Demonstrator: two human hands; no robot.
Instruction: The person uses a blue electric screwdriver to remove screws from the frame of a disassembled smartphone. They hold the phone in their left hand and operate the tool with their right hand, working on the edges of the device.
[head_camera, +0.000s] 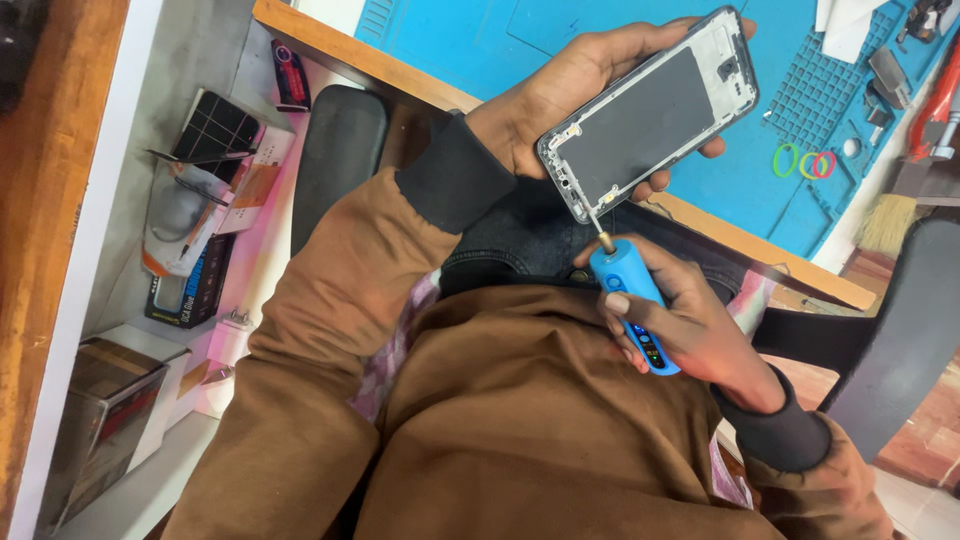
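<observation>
Brown sleeves frame the right hand (690, 325) gripping a blue electric screwdriver (630, 305), bit set in the corner of a phone frame (650, 110) which the left hand (570, 95) clasps, tilted, beyond the bench edge (760, 250).

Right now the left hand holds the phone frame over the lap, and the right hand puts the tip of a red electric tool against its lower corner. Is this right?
Not quite: the tool is blue, not red. The head view shows the left hand holding the phone frame over the lap, and the right hand putting the tip of the blue electric tool against its lower corner.
</observation>
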